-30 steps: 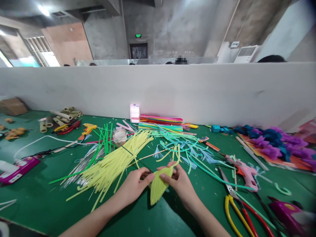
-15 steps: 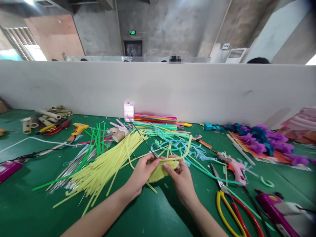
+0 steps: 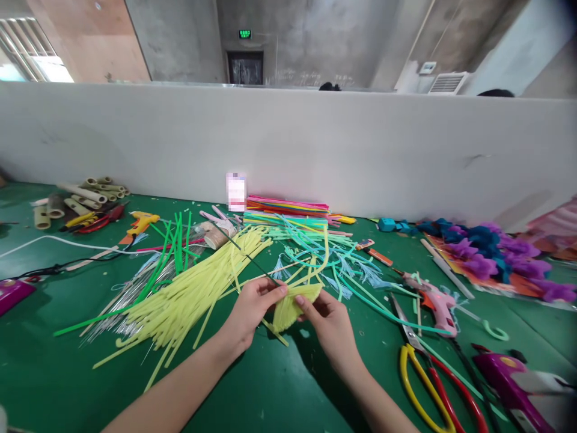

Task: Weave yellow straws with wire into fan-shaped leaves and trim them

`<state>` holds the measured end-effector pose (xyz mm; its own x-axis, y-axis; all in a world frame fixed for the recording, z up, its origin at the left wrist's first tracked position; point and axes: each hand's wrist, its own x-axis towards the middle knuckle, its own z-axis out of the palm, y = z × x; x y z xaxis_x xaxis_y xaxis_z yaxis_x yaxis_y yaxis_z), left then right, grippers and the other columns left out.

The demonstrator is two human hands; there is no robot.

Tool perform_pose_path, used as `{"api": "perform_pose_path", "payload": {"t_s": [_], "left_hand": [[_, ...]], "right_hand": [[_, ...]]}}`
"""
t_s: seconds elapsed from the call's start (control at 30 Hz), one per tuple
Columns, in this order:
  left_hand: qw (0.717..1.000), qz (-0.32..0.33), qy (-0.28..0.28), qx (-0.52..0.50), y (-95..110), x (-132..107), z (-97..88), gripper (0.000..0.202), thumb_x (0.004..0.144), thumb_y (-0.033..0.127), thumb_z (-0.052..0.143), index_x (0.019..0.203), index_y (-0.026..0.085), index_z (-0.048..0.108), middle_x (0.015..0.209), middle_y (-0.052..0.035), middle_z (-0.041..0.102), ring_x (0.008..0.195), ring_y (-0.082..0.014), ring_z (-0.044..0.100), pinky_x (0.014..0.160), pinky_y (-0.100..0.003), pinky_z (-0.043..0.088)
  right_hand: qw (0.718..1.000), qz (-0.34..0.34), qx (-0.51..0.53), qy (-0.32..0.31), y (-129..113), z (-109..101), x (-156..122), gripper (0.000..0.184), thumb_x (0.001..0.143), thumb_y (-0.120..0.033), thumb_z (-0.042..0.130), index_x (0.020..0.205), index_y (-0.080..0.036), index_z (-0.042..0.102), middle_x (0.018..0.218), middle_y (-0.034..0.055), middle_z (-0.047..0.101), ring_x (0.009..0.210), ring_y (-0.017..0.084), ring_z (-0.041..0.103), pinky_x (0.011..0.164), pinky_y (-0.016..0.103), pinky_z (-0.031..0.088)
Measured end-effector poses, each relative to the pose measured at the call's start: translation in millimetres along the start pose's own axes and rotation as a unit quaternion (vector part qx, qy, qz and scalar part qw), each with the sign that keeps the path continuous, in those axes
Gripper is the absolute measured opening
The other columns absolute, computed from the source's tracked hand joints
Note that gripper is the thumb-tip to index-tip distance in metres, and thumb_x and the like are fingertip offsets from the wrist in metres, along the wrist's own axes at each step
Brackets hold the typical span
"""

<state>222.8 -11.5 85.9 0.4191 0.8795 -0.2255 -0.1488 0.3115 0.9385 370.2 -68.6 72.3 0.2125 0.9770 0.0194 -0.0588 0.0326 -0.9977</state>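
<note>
The table (image 3: 265,394) is a glossy green surface, running back to a pale partition (image 3: 288,141) that spans the whole view. Behind that rises a grey, bare-looking wall (image 3: 315,39) with a dark door (image 3: 246,69), a green exit sign (image 3: 244,34) above it, and a louvred unit (image 3: 448,83) at right. Bars (image 3: 27,42) cross a bright opening at far left.

Over the near middle of the table, the yellow fan (image 3: 288,310) sits between the two hands. The left hand (image 3: 250,313) has a narrow grip, pinching the dark stem (image 3: 250,258) at the fan's corner; the right hand (image 3: 331,325) holds the fan's other side in a thumb-and-finger grip.

Yellow strips (image 3: 198,294) lie heaped to the left, bamboo tubes (image 3: 90,195) farther back. A phone (image 3: 236,193) stands against the partition beside a stack of coloured strips (image 3: 288,206). On the right lie a pink glue gun (image 3: 437,304), scissors (image 3: 410,337) and, near the partition, purple and blue flowers (image 3: 491,252).
</note>
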Motion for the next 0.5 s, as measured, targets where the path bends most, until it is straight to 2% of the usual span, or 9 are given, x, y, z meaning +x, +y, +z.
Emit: {"api": "perform_pose_path", "payload": {"t_s": [0.17,0.27,0.33,0.5], "left_hand": [[1.000,0.023,0.013,-0.009,-1.6,-0.9,0.9,0.031,0.065,0.036,0.078,0.084,0.013,0.070,0.082,-0.0069,0.070,0.078,-0.0189,0.063,0.074,-0.029,0.047],[0.998,0.053,0.041,0.002,-4.0,-3.2,4.7,0.028,0.068,0.037,0.076,0.082,0.013,0.070,0.080,-0.0052,0.069,0.077,-0.0170,0.061,0.072,-0.025,0.045],[0.997,0.063,0.039,-0.007,-5.6,-5.3,7.2,0.028,0.072,0.038,0.073,0.084,0.014,0.069,0.080,-0.0043,0.068,0.078,-0.0160,0.060,0.071,-0.024,0.045],[0.998,0.041,0.026,-0.042,-8.2,-8.8,9.6,0.031,0.074,0.043,0.070,0.086,0.015,0.064,0.082,-0.0027,0.064,0.076,-0.0140,0.059,0.068,-0.023,0.043]], "right_hand": [[1.000,0.004,-0.004,0.015,-2.3,-0.8,-0.7,0.034,0.071,-0.045,0.072,0.090,-0.017,0.070,0.084,0.0064,0.072,0.069,0.019,0.062,0.062,0.031,0.053],[1.000,0.000,-0.003,0.025,-3.2,-0.7,-0.6,0.033,0.071,-0.045,0.072,0.087,-0.017,0.070,0.081,0.0057,0.071,0.068,0.018,0.061,0.061,0.030,0.052],[1.000,-0.002,0.000,0.030,-3.7,-0.1,-0.9,0.031,0.072,-0.044,0.072,0.087,-0.017,0.069,0.081,0.0057,0.071,0.068,0.018,0.061,0.061,0.029,0.052],[0.999,0.000,0.002,0.040,-5.4,2.0,-2.8,0.032,0.073,-0.045,0.071,0.089,-0.018,0.069,0.087,0.0066,0.072,0.073,0.021,0.064,0.065,0.031,0.053]]}}
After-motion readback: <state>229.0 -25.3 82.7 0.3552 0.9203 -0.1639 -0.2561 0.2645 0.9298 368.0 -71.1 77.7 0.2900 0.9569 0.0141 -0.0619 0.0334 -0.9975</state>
